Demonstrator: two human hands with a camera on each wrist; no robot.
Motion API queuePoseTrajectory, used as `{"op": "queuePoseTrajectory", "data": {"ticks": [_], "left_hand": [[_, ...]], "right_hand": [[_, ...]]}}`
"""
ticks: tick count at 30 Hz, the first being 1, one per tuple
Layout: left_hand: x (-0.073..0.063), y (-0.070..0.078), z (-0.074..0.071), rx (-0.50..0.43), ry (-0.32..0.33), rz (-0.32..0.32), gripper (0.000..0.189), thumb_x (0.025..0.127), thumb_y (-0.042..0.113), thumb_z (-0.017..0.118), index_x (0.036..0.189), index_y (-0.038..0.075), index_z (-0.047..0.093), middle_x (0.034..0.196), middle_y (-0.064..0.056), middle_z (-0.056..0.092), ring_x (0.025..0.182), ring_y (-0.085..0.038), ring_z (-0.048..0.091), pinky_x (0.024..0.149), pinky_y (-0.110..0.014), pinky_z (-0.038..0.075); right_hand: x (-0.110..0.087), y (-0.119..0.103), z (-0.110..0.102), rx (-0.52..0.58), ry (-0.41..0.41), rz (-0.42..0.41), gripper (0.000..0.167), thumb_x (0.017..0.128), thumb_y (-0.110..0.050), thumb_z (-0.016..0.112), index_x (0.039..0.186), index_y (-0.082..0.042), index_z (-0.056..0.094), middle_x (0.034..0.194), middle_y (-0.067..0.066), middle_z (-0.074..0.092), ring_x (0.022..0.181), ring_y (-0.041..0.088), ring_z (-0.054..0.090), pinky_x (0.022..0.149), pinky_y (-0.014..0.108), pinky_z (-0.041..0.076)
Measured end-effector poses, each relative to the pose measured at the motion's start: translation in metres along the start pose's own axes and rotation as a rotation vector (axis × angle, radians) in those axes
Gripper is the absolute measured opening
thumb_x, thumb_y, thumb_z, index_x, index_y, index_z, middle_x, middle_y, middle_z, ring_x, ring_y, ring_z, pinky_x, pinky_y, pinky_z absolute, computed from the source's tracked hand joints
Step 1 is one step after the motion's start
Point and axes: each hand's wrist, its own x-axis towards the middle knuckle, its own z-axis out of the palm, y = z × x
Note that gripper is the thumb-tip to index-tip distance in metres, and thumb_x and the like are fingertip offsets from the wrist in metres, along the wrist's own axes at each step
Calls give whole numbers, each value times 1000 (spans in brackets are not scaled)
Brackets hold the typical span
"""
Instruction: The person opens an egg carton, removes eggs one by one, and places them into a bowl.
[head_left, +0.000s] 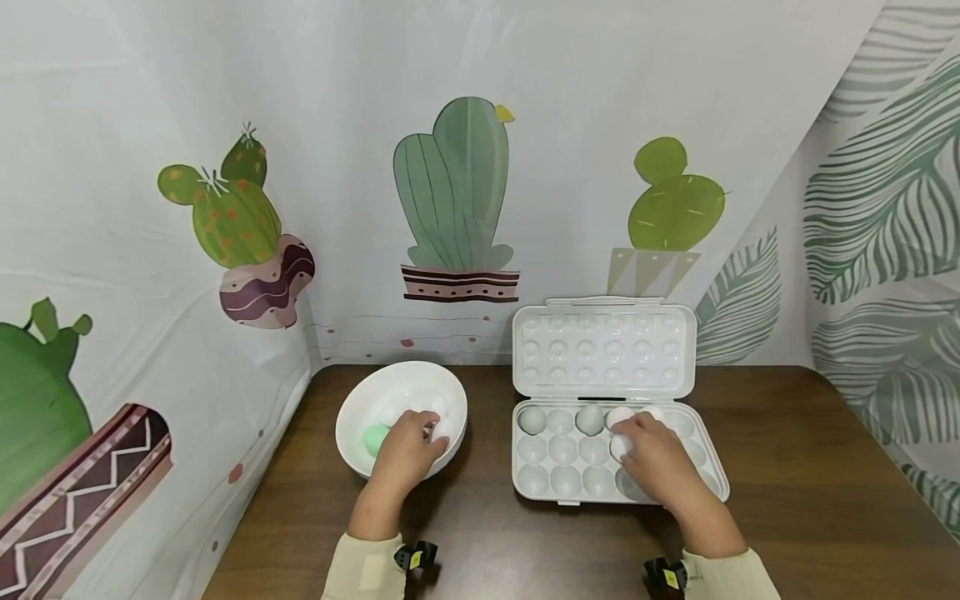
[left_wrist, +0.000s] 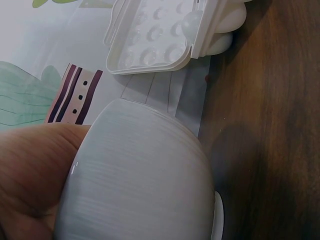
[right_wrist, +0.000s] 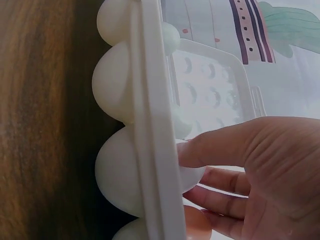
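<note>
My left hand (head_left: 405,450) reaches over the rim into a white bowl (head_left: 352,408), thumb and fingers around a white egg (head_left: 441,428). Beside it in the bowl lie a green egg (head_left: 374,439) and more white eggs. In the left wrist view the bowl's outer wall (left_wrist: 140,175) hides the fingertips. My right hand (head_left: 663,462) is over the egg carton (head_left: 517,475), its thumb and fingers pinching a white egg (right_wrist: 191,175) low in a cup. An orange-brown egg (right_wrist: 197,222) shows below those fingers in the right wrist view.
Two pale grey-green eggs (head_left: 590,420) and other white eggs (head_left: 619,417) sit in the carton's back row. Its dimpled lid (head_left: 603,387) stands raised at the back. The brown wooden table (head_left: 495,542) meets a cactus-print cloth (head_left: 360,208) behind.
</note>
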Motion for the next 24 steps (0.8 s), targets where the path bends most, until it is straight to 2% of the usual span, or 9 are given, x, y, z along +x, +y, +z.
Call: {"op": "queuePoseTrajectory", "data": {"ticks": [8,19,24], "left_hand": [[0,1,-1,5,-6,-4,37,88,18,74,120,0,69,110,-15,68,94,-23,64,91,-47,54],[-1,0,0,-7,2,3,36,90,20,71,121,0,69,111,-15,67,100,-27,66,94,-48,54],[-1,1,0,-10,21,7,36,91,21,71,121,1,69,109,-14,67,97,-26,66,92,-47,54]], "right_hand": [[0,2,2,-21,-10,5,38,67,0,82,104,-6,72,102,15,65,94,37,62,80,52,48],[0,4,2,-41,3,-8,38,68,0,83,103,-6,71,100,15,65,93,38,62,79,52,48],[0,4,1,-31,-5,4,38,69,-2,85,104,-7,71,101,14,65,93,37,62,81,51,49]]}}
